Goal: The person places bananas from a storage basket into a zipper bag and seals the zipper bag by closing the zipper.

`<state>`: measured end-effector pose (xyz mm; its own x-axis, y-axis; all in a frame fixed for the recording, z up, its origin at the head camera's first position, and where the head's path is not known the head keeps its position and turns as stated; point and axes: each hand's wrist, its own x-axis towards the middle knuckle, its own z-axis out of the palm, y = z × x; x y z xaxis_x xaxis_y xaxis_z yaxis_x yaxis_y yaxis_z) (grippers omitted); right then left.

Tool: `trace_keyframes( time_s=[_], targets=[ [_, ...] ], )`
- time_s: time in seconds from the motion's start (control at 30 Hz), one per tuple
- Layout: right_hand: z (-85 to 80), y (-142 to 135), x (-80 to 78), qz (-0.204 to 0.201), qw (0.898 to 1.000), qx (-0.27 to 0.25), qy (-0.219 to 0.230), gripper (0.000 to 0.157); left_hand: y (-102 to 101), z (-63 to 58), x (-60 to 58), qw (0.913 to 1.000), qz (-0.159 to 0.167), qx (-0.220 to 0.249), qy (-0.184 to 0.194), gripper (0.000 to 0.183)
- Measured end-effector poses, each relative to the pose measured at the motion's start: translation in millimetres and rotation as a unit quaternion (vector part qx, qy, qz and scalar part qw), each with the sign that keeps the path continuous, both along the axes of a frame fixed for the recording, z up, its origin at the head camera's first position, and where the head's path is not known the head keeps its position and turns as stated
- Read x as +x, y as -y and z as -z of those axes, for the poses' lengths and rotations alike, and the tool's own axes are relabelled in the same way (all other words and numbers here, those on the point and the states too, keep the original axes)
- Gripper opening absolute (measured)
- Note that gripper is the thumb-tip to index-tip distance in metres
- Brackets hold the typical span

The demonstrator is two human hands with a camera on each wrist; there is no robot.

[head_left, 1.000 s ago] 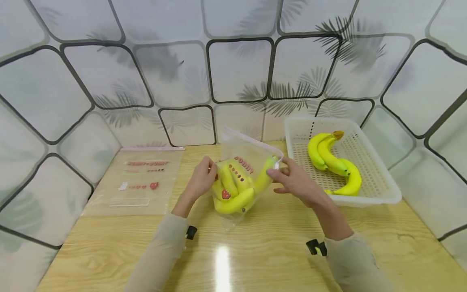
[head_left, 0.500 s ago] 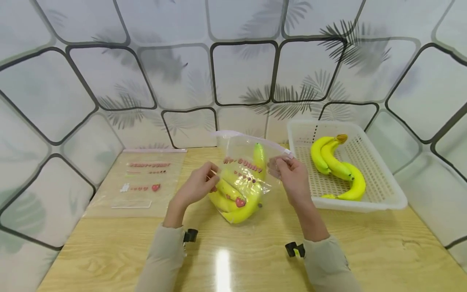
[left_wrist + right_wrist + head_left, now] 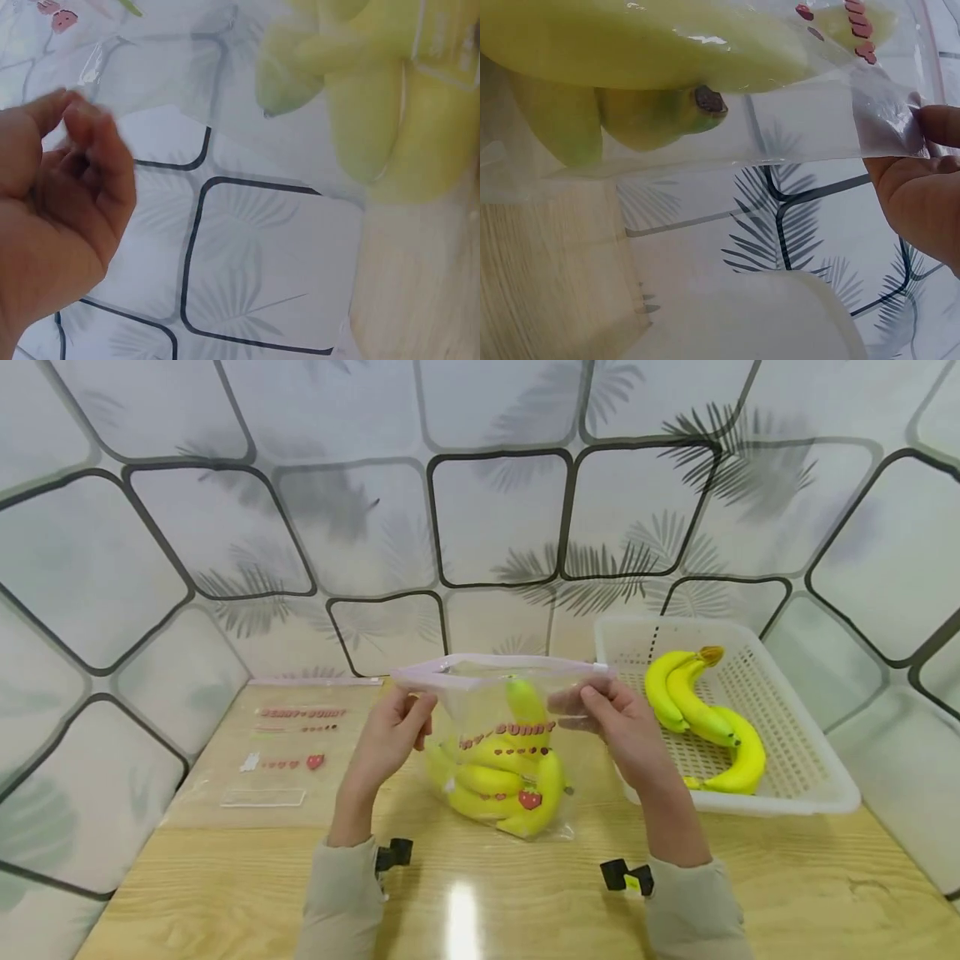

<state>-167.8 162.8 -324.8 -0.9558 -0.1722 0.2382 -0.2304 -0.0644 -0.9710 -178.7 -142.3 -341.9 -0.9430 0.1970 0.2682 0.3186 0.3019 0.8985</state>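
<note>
Left hand (image 3: 388, 735) and right hand (image 3: 624, 722) pinch the bag (image 3: 480, 714) mid-frame, but weight from the bananas (image 3: 489, 779) inside could drag it loose!

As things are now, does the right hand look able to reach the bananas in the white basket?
Probably yes. The basket is open on top, near the right hand, and nothing covers its bananas. But that hand pinches the bag, so it would likely need to let go first.
</note>
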Motion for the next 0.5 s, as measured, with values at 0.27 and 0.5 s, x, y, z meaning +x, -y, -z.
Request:
trace_keyframes(
  time_s=[0.27, 0.5],
  targets=[
    [-19.2, -0.6, 14.1, 0.208, 0.966, 0.108, -0.11, 0.023, 7.1, -28.5, 15.0, 0.9696, -0.177, 0.063, -0.157, 0.019],
    [-15.4, 5.5, 15.0, 0.248, 0.941, 0.176, -0.148, 0.019, 5.1, -28.1, 17.7, 0.971, -0.146, 0.01, -0.189, 0.011]
  ],
)
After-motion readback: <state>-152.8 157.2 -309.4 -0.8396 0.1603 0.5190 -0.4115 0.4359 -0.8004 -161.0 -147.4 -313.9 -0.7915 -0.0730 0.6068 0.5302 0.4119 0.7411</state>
